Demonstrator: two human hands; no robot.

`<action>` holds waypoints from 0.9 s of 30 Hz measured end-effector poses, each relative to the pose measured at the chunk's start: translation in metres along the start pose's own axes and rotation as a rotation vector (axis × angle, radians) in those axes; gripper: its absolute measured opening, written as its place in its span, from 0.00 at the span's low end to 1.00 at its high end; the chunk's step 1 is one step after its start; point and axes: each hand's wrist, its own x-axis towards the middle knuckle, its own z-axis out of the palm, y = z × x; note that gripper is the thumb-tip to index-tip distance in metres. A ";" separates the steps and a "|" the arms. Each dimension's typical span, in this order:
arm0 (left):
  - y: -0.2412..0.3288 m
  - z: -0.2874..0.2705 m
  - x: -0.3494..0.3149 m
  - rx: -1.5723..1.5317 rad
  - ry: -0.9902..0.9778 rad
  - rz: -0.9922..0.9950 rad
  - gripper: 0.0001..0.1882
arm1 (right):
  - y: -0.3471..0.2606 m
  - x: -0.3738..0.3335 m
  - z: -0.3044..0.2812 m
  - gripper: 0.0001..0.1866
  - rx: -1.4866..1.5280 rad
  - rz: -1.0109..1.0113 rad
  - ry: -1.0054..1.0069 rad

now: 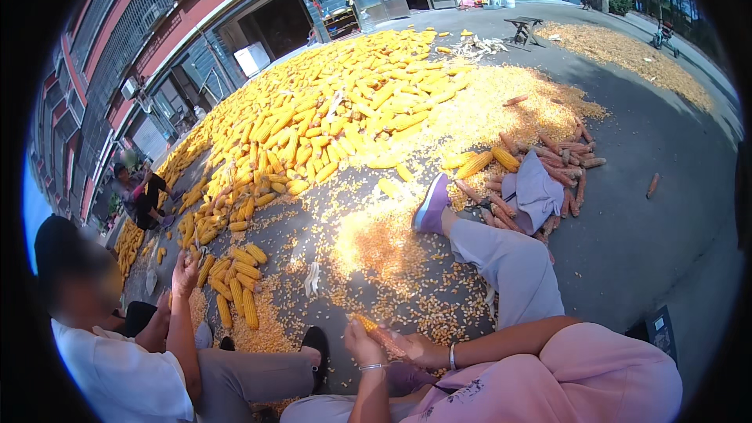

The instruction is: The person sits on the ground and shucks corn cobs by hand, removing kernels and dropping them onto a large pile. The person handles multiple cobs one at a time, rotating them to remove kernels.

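A partly shelled corn cob point(384, 337) is held between my two hands, low in the middle of the view. Yellow kernels remain at its left end, while the part toward the right is bare and reddish. My left hand point(363, 345), with a bracelet at the wrist, is closed round the left end. My right hand point(423, 351) grips the other end, its fingers partly hidden behind the cob. Beyond my hands, loose kernels point(376, 244) lie heaped and scattered on the ground near my outstretched leg point(509, 262).
A large pile of yellow corn ears point(313, 121) spreads across the yard. Bare reddish cobs point(576, 160) lie heaped on the right, with a grey cloth point(536, 192) on them. At my left sits a person point(117, 352) beside several corn ears point(239, 274); another person point(141, 192) sits farther off.
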 end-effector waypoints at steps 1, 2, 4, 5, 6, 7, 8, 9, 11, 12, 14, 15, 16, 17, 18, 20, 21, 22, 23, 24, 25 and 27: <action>-0.010 -0.006 0.014 0.093 -0.023 0.072 0.17 | -0.013 -0.005 -0.001 0.39 -0.076 0.027 -0.014; -0.029 -0.017 0.031 0.191 -0.020 0.134 0.18 | -0.018 -0.004 -0.003 0.39 -0.135 -0.068 0.047; -0.042 -0.019 0.029 0.380 0.011 0.205 0.20 | -0.006 -0.003 -0.003 0.40 -0.237 -0.193 0.142; -0.036 -0.006 0.025 0.465 0.039 0.227 0.21 | 0.016 0.012 -0.005 0.39 -0.196 -0.243 0.188; -0.034 -0.002 0.025 0.523 0.056 0.248 0.21 | 0.026 0.017 -0.007 0.38 -0.183 -0.249 0.188; -0.034 0.002 0.020 0.560 0.057 0.272 0.21 | 0.032 0.015 -0.011 0.37 -0.177 -0.239 0.181; -0.033 0.004 0.015 0.594 0.053 0.291 0.21 | 0.033 0.013 -0.012 0.36 -0.167 -0.239 0.168; -0.033 0.000 0.011 0.609 0.071 0.309 0.20 | 0.030 0.010 -0.011 0.35 -0.154 -0.257 0.138; -0.043 -0.016 0.018 0.606 0.125 0.388 0.21 | 0.026 0.008 -0.005 0.33 -0.123 -0.337 0.062; -0.032 -0.015 0.013 0.670 0.104 0.344 0.20 | 0.023 0.006 -0.004 0.32 -0.050 -0.289 0.030; -0.034 -0.028 0.021 0.674 0.114 0.413 0.19 | -0.004 -0.004 0.004 0.36 0.223 0.111 0.007; -0.032 -0.024 0.025 0.469 0.127 0.276 0.18 | -0.008 -0.004 0.003 0.36 0.216 0.106 -0.005; -0.031 -0.020 0.029 0.263 0.132 0.140 0.18 | -0.011 -0.003 0.001 0.36 0.210 0.102 -0.014; -0.029 -0.016 0.032 0.057 0.132 0.004 0.17 | -0.013 -0.002 0.000 0.35 0.206 0.099 -0.020; -0.036 -0.015 0.038 0.093 0.138 0.015 0.18 | -0.012 -0.001 0.000 0.35 0.169 0.062 -0.007; -0.053 -0.024 0.046 0.172 0.156 0.039 0.19 | -0.007 -0.002 0.002 0.35 0.100 0.000 0.007; -0.057 -0.026 0.048 0.215 0.161 0.053 0.19 | -0.005 -0.002 0.001 0.35 0.118 0.038 -0.001; -0.062 -0.029 0.047 0.256 0.157 0.078 0.19 | -0.003 -0.002 -0.001 0.34 0.135 0.075 -0.010; -0.066 -0.032 0.047 0.296 0.153 0.103 0.20 | -0.001 -0.003 -0.002 0.34 0.152 0.112 -0.019; -0.062 -0.030 0.045 0.298 0.146 0.114 0.20 | 0.002 -0.002 -0.004 0.35 0.146 0.092 -0.020; -0.058 -0.028 0.044 0.301 0.139 0.125 0.19 | 0.007 0.000 -0.006 0.36 0.140 0.073 -0.021; -0.051 -0.024 0.041 0.284 0.112 0.106 0.18 | 0.011 0.002 -0.009 0.37 0.076 0.049 -0.009</action>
